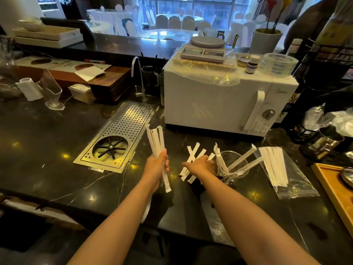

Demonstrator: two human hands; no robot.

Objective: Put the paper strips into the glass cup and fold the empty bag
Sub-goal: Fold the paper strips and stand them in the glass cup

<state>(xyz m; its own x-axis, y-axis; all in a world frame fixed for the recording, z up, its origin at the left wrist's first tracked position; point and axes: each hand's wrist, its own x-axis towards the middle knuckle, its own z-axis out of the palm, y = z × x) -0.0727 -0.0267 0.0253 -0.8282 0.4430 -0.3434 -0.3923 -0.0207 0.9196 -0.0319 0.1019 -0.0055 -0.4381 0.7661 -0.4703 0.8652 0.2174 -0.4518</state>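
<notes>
My left hand point(157, 163) grips an upright bundle of white paper strips point(156, 142) above the dark counter. My right hand point(201, 165) is closed over several more strips point(193, 153) fanned out just left of the glass cup point(232, 157). The low clear cup holds several strips that lean out over its rim, two long ones point(246, 156) slanting to the right. Right of the cup lies a clear plastic bag point(292, 180) flat on the counter, with a stack of strips point(274, 165) still inside it.
A white microwave point(219, 104) with a scale on top stands behind the cup. A perforated metal drain tray point(118, 136) and faucet lie to the left. A wooden tray point(332, 188) sits at the right edge, with kettles and a wire rack beyond it.
</notes>
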